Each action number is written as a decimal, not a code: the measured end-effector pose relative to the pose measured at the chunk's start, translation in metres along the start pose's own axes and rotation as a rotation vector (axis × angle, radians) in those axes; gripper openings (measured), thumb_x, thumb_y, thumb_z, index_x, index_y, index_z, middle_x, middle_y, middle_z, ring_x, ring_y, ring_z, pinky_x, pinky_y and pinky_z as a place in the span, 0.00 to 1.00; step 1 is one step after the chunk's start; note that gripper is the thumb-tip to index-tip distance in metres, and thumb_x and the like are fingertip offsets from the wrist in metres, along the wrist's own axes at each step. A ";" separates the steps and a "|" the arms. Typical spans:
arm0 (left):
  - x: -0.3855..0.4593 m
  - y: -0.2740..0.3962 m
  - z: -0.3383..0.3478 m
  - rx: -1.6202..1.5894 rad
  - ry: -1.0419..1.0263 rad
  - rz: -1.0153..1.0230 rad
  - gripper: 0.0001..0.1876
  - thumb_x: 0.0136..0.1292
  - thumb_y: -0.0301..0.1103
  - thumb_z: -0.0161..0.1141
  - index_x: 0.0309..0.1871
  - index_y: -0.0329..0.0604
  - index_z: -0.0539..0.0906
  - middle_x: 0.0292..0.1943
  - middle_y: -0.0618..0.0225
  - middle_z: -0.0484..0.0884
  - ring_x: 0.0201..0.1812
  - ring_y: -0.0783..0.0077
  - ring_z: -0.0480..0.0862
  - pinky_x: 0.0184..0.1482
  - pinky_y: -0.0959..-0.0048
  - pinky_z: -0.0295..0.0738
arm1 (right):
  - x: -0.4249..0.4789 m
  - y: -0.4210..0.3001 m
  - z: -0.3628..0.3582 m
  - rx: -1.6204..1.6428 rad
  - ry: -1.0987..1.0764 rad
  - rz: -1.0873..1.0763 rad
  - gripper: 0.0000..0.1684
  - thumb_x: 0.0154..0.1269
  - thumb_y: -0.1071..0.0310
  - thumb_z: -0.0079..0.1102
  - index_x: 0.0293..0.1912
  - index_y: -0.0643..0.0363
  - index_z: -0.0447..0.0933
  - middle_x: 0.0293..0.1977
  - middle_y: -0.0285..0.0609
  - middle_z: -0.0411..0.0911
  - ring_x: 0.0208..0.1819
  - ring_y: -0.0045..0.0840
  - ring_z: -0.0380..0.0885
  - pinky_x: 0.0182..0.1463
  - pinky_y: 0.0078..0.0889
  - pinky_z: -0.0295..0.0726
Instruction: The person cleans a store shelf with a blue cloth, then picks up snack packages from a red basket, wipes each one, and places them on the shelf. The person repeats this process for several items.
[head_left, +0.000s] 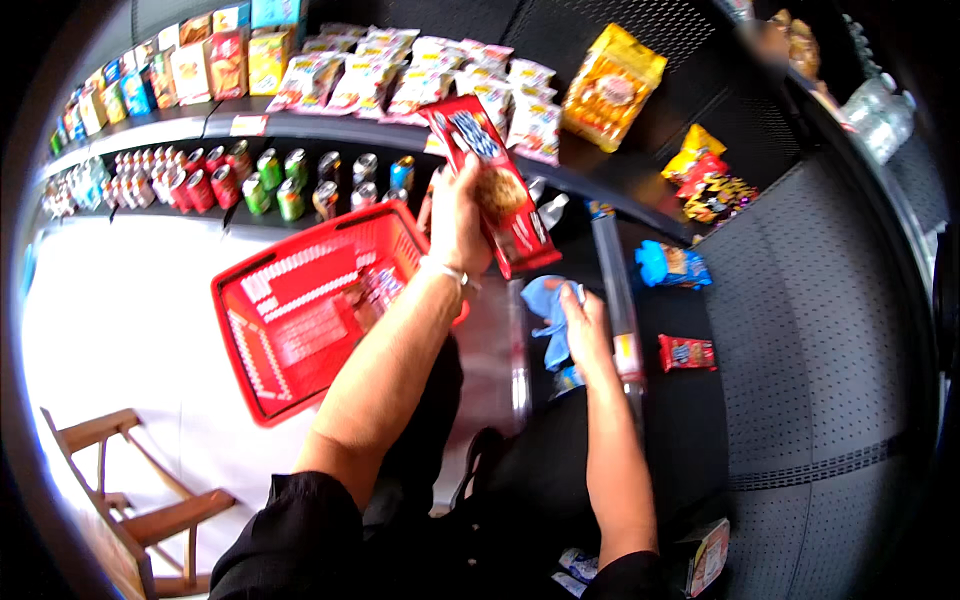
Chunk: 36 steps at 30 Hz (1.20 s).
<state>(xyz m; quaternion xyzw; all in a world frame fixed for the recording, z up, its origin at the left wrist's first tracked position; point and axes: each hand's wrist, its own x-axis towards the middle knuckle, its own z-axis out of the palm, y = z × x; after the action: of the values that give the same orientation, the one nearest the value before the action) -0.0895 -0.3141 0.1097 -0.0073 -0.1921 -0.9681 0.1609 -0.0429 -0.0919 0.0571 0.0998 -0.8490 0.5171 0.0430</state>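
Observation:
My left hand (461, 217) grips a red packet of chocolate chip cookies (504, 191), held up at a tilt in front of the shelves. A light blue cloth (553, 311) hangs crumpled from my right hand (589, 326), just above the lower shelf edge. To the left, a red plastic shopping basket (304, 334) stands on the floor, partly hidden by my left forearm. Small shiny packets (379, 289) lie inside it. On the dark shelf to the right of my right hand rests a similar red cookie packet (688, 353), with a blue packet (673, 265) beyond it.
White snack bags (420, 75) and several boxes (191, 71) line the upper shelf. Drink cans (291, 196) stand below. A yellow bag (613, 86) and smaller colourful packets (705, 176) lie farther right. A wooden folding chair (176, 517) occupies the lower left.

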 end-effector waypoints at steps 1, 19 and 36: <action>0.005 0.011 -0.017 0.016 0.007 0.049 0.10 0.71 0.41 0.57 0.47 0.46 0.76 0.36 0.71 0.81 0.37 0.73 0.83 0.41 0.70 0.80 | -0.005 -0.023 -0.003 -0.267 -0.024 0.003 0.23 0.74 0.52 0.50 0.47 0.63 0.82 0.37 0.50 0.84 0.38 0.33 0.84 0.44 0.36 0.80; -0.014 0.025 -0.356 0.376 0.750 -0.352 0.10 0.65 0.28 0.51 0.44 0.33 0.80 0.39 0.56 0.85 0.39 0.54 0.86 0.47 0.55 0.83 | -0.023 -0.049 -0.003 -0.318 -0.159 -0.196 0.17 0.74 0.62 0.49 0.50 0.65 0.78 0.39 0.55 0.81 0.40 0.45 0.82 0.44 0.39 0.79; -0.007 -0.024 -0.415 0.813 0.490 -0.558 0.17 0.63 0.35 0.62 0.54 0.44 0.78 0.39 0.67 0.81 0.37 0.68 0.79 0.38 0.65 0.75 | -0.012 -0.049 0.010 -0.346 -0.195 -0.240 0.14 0.72 0.66 0.52 0.48 0.66 0.77 0.36 0.53 0.80 0.36 0.44 0.80 0.41 0.40 0.78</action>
<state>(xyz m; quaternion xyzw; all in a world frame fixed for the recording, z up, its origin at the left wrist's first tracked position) -0.0711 -0.4458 -0.2837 0.3321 -0.5021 -0.7953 -0.0717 -0.0200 -0.1208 0.0929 0.2407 -0.9072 0.3429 0.0383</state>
